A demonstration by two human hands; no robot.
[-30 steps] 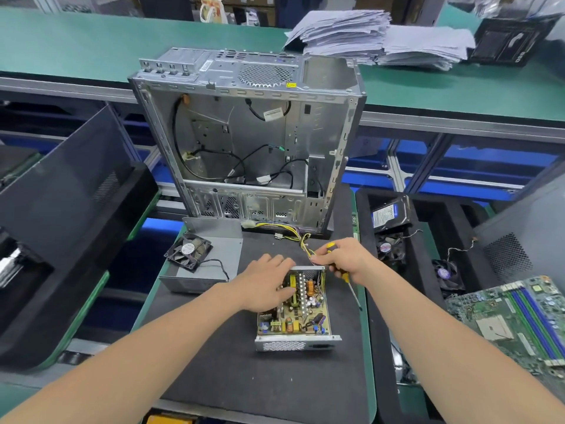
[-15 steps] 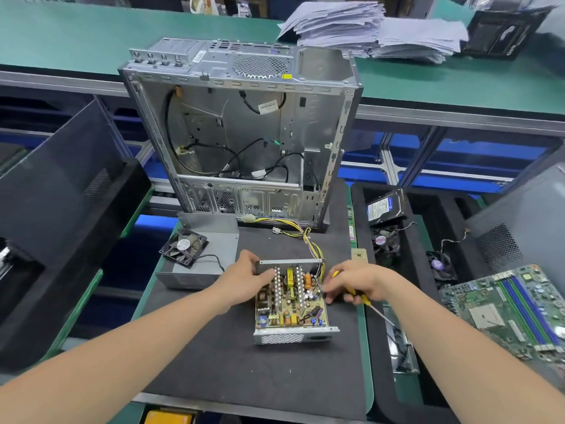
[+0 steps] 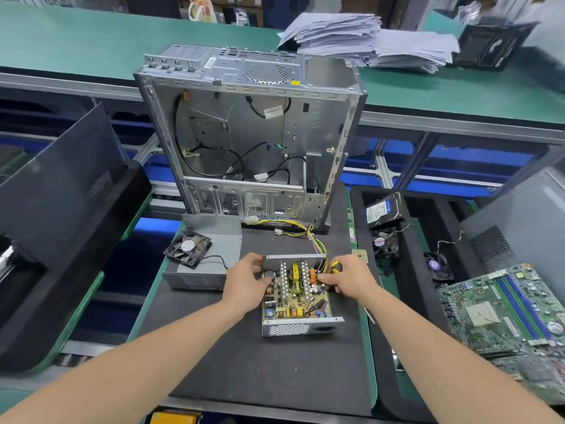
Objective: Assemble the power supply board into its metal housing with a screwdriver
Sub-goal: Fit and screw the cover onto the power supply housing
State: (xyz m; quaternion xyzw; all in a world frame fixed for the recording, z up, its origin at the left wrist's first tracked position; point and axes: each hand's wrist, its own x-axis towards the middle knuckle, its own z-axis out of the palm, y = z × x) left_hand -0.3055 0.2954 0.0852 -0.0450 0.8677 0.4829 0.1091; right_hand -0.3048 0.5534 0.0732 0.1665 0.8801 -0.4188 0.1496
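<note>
Now | left hand (image 3: 247,284) fingers curled on power supply board (image 3: 296,290) | right hand (image 3: 349,280) fingers clamped round screwdriver (image 3: 335,266)

The left hand (image 3: 247,281) has slid off the top of the power supply board (image 3: 295,296), where its fingers lay spread over the parts a second ago. It is now at the far left corner of the metal housing (image 3: 301,329), with the fingers curled on the far wall and the thumb resting on the board's left edge. The right hand (image 3: 348,280) has come from the housing's far right corner back along the right wall and reaches in over it, fingertips touching the board beside the orange coil (image 3: 312,274). The screwdriver (image 3: 336,264) moved with it: its yellow handle now shows just right of the housing's far right corner, and its shaft pokes out under the wrist, pointing away from the housing.
</note>
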